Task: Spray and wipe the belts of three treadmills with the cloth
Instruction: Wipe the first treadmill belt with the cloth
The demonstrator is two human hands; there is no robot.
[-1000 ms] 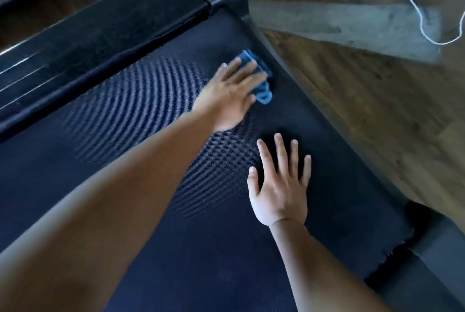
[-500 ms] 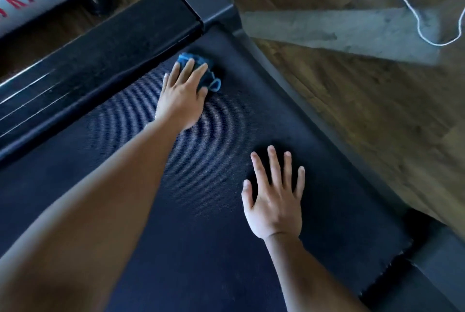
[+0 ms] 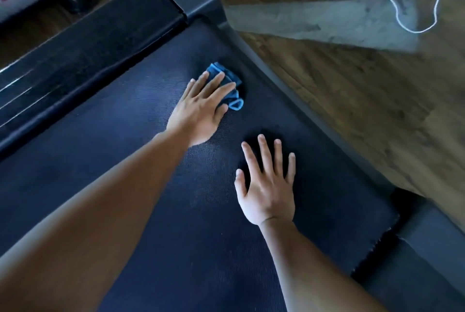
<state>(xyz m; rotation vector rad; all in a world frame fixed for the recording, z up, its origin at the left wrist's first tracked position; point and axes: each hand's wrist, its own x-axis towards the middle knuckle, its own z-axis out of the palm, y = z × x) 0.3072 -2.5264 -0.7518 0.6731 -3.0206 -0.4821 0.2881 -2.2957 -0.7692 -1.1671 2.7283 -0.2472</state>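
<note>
Left hand [image 3: 201, 110] lies flat, fingers extended, pressing the blue cloth [image 3: 230, 86] onto the treadmill belt [image 3: 151, 185] near the belt's right rail; most of the cloth is hidden beneath the fingers. Right hand [image 3: 268, 185] rests spread on the belt nearer the wearer, holding nothing. Red lettering beyond the belt is cut off.
</note>
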